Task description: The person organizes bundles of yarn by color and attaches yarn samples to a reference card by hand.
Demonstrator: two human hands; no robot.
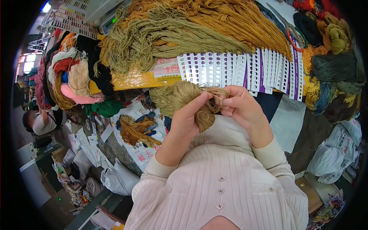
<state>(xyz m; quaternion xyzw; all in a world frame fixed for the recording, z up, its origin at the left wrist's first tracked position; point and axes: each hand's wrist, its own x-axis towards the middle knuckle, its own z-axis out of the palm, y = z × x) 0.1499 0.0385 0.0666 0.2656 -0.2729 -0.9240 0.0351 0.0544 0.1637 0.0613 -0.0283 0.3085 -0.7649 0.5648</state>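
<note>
A tan yarn bundle is held in front of my chest, just off the table's near edge. My left hand is wrapped round its lower part, thumb pointing up. My right hand pinches a few looped strands at the bundle's right side. The fingertips of both hands nearly meet there. Olive-green yarn hangs behind the bundle. Beyond it, white cards with rows of holes lie along the table edge. Long olive skeins and orange-brown skeins cover the table.
Scissors with orange handles lie at the back right. A scale stands at the back left. Coloured skeins hang at both sides. White plastic bags and a brown yarn pile are lower down. Another person is at the far left.
</note>
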